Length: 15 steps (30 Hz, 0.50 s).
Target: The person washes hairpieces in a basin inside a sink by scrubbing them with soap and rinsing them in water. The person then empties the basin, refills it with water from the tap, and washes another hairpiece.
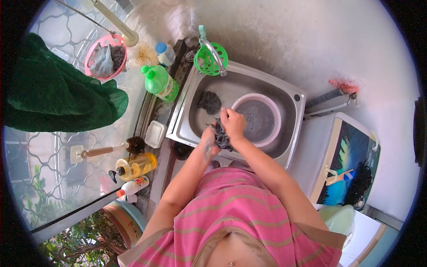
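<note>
Grip: your left hand (209,141) and right hand (234,124) both clench the bundle, perhaps to squeeze it; two hands.
Bundle: black, crumpled, cloth-like bundle (222,137) at the near side of the rectangular steel sink (262,76), likely so drips fall inside; one.
Basin: round pale-pink plastic basin (278,114) in the sink's right half, probably holding water ready; one.
Clump: dark, tangled clump (210,103) on the sink's left floor, seemingly set aside; one.
Bottle: translucent green plastic bottle (163,84) left of the sink, presumably within reach; one.
</note>
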Tool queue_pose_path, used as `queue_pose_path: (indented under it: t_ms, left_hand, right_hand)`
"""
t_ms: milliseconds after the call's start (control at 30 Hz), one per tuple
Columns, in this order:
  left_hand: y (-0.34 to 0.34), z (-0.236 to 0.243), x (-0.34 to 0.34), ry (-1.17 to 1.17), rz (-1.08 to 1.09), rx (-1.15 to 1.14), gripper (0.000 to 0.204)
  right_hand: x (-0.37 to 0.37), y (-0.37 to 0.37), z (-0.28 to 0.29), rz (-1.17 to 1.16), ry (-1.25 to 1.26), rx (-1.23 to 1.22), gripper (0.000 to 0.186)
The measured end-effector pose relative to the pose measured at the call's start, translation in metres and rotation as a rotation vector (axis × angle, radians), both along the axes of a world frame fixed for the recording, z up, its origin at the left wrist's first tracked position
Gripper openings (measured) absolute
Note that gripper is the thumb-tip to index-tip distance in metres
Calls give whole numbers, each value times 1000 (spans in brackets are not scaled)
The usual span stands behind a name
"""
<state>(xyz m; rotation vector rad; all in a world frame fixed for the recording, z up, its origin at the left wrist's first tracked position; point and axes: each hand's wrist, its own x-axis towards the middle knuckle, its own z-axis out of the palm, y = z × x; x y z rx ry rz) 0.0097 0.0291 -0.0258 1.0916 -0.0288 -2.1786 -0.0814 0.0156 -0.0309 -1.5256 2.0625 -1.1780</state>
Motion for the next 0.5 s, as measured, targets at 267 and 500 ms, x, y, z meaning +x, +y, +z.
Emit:
queue_pose_path:
  t_ms: [267,500]
  left_hand:
    - [3,-11,15,51,-121,-135,23]
    - [5,-75,16,510,198,-584,20]
  right_hand:
    - [9,14,7,201,-91,-120,30]
    - [36,30,45,202,-107,-136,31]
